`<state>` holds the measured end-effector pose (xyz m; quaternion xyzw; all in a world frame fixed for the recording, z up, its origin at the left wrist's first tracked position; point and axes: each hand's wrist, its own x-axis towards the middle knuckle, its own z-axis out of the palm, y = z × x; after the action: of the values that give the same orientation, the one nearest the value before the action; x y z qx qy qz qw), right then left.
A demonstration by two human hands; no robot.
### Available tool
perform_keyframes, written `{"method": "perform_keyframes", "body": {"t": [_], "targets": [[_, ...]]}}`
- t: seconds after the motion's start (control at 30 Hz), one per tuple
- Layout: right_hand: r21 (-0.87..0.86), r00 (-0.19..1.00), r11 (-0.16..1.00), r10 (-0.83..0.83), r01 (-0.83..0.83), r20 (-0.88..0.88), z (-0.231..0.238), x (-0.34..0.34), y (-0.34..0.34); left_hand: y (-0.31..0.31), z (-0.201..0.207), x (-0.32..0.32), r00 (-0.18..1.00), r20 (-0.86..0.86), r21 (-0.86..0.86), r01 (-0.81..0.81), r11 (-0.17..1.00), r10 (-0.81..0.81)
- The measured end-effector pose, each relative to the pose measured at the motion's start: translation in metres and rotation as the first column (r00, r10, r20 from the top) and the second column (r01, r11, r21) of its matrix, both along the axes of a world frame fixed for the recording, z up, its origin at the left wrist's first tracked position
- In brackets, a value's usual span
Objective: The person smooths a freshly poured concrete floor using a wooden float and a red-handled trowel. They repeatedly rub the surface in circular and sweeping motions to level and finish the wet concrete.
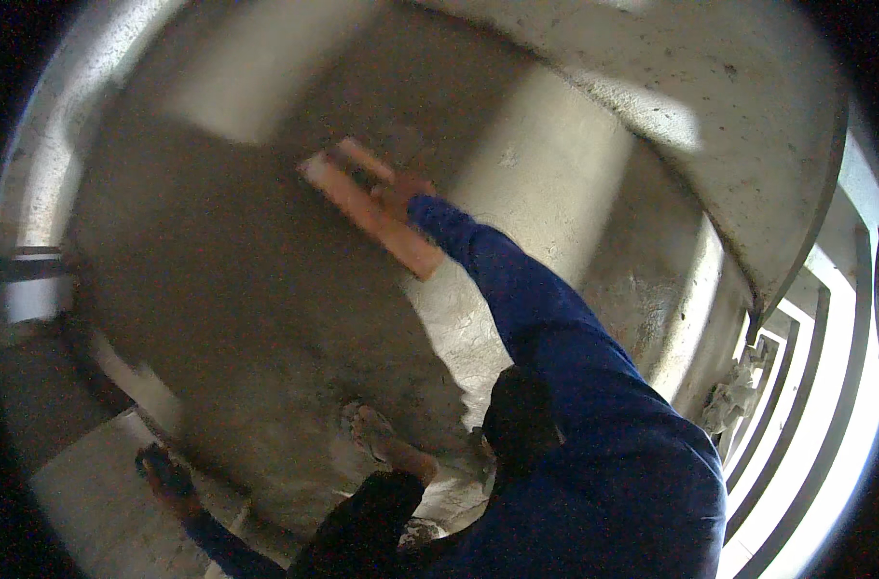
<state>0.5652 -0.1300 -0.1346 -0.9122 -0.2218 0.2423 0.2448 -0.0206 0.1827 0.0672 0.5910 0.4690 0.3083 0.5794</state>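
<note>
The right hand (399, 196) grips a long, flat brown tool (374, 220) against the big grey surface (208, 261). The left hand (175, 494), far off, is too dark to tell if it holds anything.

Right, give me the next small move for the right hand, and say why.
Probably slide the long brown float a little farther over the grey-brown surface, kept flat: the right hand holds it, and its board seems to lie against that surface.
</note>
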Motion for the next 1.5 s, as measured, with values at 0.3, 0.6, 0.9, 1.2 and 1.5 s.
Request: {"method": "perform_keyframes", "body": {"t": [0.3, 0.6, 0.9, 1.2, 1.5], "targets": [[0.003, 0.857, 0.858, 0.513, -0.513, -0.046, 0.003, -0.055, -0.083, -0.042, 0.009, 0.075, 0.997, 0.078, 0.086, 0.018, 0.996, -0.025], [-0.303, 0.843, 0.841, 0.511, -0.448, 0.17, -0.033, 0.093, -0.006, -0.105, -0.021, 0.085, 0.986, -0.155, 0.183, 0.086, 0.979, -0.058], [-0.035, 0.749, 0.775, 0.621, -0.631, 0.232, -0.055, 0.047, -0.04, -0.114, 0.016, 0.071, 0.986, -0.142, 0.086, -0.079, 0.993, 0.091], [-0.045, 0.987, 0.987, 0.151, -0.153, -0.051, 0.024, -0.057, -0.217, -0.097, -0.02, 0.016, 0.952, -0.082, -0.073, -0.302, 0.95, 0.296], [0.009, 0.871, 0.876, -0.478, 0.483, -0.115, -0.055, 0.079, -0.182, -0.111, -0.01, -0.001, 0.835, -0.167, -0.009, -0.534, 0.846, 0.525]]}}
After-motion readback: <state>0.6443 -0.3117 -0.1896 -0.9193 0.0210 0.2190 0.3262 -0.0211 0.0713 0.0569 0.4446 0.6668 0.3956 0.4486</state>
